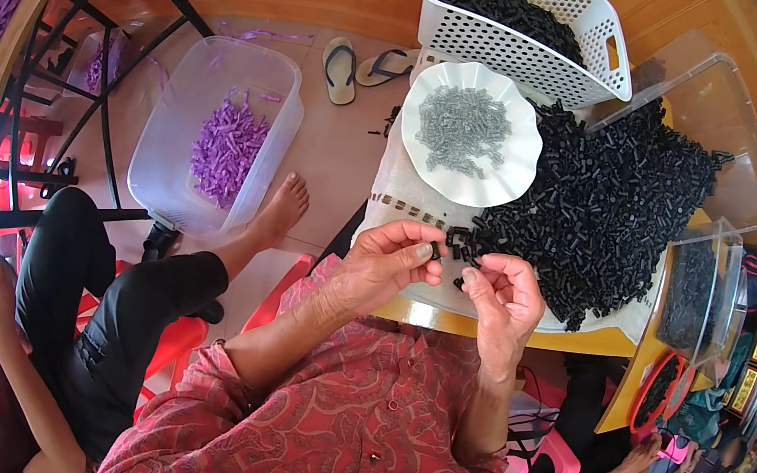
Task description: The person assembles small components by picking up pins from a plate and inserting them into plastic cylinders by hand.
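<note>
My left hand point(394, 263) pinches a small black plastic piece point(436, 251) between thumb and fingertips, at the near edge of the table. Close beside it, my right hand point(503, 306) has thumb and forefinger together around another small black piece point(460, 283). A few loose black pieces lie just beyond the fingertips. They border a large heap of short black tubular pieces point(613, 203) spread over a white cloth. Left of the heap stands a white scalloped plate point(495, 187) with a pile of small clear pieces point(463, 128) on it.
A white perforated basket point(513, 56) of black pieces stands at the back. Clear bins point(745, 144) sit at the right. On the floor at left, a translucent tub point(162, 145) holds purple pieces, near sandals point(339, 71). Other people sit at left and lower right.
</note>
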### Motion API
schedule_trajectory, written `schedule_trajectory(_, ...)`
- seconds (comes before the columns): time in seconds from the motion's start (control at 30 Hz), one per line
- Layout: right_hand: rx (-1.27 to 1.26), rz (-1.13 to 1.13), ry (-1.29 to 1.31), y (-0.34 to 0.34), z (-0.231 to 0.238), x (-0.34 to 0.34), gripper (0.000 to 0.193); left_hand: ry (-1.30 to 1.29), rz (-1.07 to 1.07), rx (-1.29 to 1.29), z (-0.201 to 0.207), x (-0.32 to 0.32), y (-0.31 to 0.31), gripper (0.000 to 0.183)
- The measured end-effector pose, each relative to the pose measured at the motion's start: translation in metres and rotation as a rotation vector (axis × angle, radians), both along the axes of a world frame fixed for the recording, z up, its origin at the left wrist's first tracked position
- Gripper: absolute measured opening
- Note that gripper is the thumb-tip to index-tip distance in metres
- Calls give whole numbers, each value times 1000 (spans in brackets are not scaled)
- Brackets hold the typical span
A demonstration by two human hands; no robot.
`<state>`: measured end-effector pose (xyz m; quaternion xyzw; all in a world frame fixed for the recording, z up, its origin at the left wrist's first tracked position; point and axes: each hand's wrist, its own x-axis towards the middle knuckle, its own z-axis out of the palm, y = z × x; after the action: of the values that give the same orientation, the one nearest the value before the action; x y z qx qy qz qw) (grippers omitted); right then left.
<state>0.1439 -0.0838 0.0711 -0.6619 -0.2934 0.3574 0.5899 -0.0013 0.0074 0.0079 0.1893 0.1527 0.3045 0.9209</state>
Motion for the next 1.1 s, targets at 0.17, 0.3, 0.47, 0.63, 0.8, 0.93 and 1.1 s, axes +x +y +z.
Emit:
schedule_trajectory(0.17, 7, 24, -7, 2, -5, -6, 22, -19, 2, -10, 1, 2, -1, 23)
schedule_trajectory(0.3, 17, 58, -44, 3, -6, -8, 23, -50, 7, -5, -2, 1, -2, 23)
schedule_trajectory(0.47, 69, 80, -115, 6, -7, -11, 16, -61, 26, -35, -3, 1, -2, 22)
schedule_trajectory(0.63, 105, 105, -181, 7, -5, -14, 14, -80, 35, -37, -2, 1, -2, 22)
schedule_trajectory(0.8, 118, 140, -148, 7, -3, -14, 13, -55, 43, -43, -2, 1, -3, 22)
schedule_trajectory(0.93, 135, 144, -53, 10, -2, -16, 11, -37, 55, -38, -1, 1, -4, 22)
schedule_trajectory(1.1, 142, 171, -77, 11, 1, -16, 11, -31, 59, -31, -2, 2, -5, 22)
